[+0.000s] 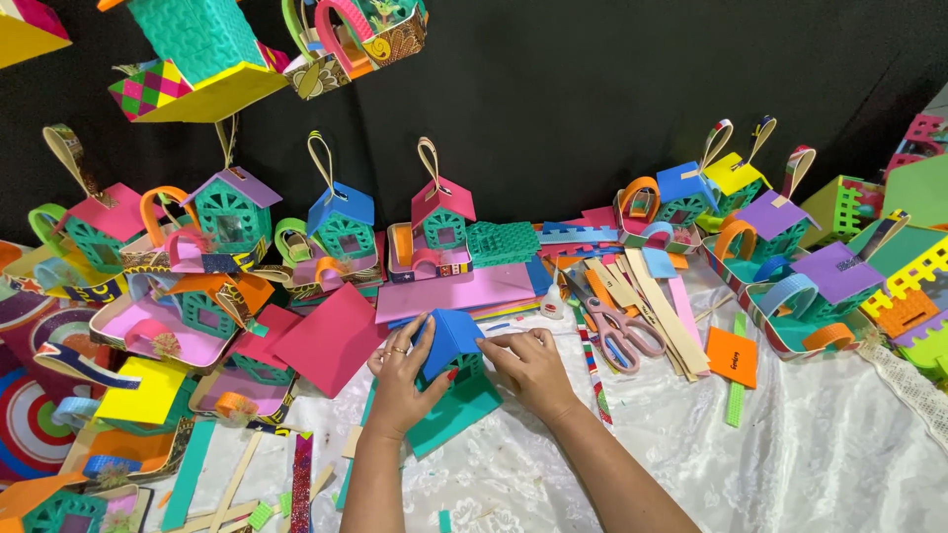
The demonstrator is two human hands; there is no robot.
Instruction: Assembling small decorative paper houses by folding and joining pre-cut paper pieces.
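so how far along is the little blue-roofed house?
Done: teal walls stand on a teal base, and finished houses with hanging loops line the back. In hand: left hand and right hand press the blue roof onto it. Left, apparently: it has no loop on top; paper strips and scissors lie beside it.

This was a handicraft workspace, set up like a home craft corner or stall. A surface [810, 464] draped in white lace cloth was crowded with small, bright foam-and-paper houses [341, 225], many with ribbon loops for hanging, set against a black backdrop [592, 89]. Pink-handled scissors [622, 331], a small glue bottle [552, 301], coloured sheets [454, 291] and cut strips [657, 306] lay among them.
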